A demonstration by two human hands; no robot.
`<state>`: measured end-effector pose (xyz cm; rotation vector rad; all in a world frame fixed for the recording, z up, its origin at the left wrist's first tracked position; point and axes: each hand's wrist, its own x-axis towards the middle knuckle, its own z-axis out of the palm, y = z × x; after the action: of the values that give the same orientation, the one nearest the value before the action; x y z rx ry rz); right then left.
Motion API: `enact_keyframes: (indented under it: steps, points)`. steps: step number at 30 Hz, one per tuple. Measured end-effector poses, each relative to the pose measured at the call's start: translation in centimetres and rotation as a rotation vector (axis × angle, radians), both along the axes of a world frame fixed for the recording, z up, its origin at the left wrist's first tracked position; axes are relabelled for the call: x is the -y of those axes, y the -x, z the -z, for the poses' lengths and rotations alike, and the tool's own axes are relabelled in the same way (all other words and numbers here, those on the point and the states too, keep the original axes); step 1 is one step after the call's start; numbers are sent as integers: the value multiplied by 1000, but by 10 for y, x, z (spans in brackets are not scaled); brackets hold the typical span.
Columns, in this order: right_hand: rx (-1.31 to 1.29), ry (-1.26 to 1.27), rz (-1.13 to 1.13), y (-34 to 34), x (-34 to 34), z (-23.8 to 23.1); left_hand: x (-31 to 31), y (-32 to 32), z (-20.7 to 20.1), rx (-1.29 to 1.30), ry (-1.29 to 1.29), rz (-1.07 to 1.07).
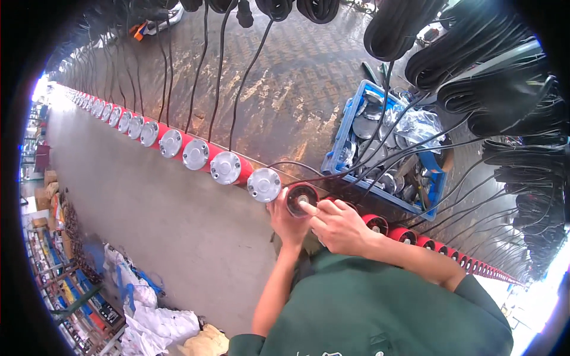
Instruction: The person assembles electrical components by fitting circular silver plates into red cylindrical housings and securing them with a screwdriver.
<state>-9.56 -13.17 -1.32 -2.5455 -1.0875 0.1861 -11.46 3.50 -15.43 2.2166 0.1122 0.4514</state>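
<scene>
A red cylinder (295, 188) with an open, dark end and a pale shaft at its centre faces me. Under and beside that end, my left hand (287, 224) is closed round the cylinder. My right hand (338, 226) has its fingers curled, with a fingertip at the central shaft; whatever it pinches, if anything, is too small to make out. Just left of the open end is a cylinder capped by a round silver cover (264, 184). On the right, another open red cylinder (375, 224) shows its dark inside.
Many silver-capped red cylinders (225, 168) run off to the far left, open ones to the right. Behind them, a blue crate (330, 161) of round metal covers stands on a worn dark bench (279, 101). Black cable bundles (454, 62) hang overhead; white sacks (160, 326) lie lower left.
</scene>
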Motion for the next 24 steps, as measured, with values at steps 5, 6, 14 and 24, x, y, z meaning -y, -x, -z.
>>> enact_keyframes:
  steps: [5,6,14,24]
  points:
    - [-31,101,20,6,-12,-1,1,1,0,-120,50,13]
    - [-32,103,27,8,-14,-2,0,0,-1,-111,56,10]
    - [-81,73,52,5,-13,-5,-7,-8,-10,-146,71,48]
    - [-343,-314,254,-11,4,-11,-11,-3,4,-221,151,118]
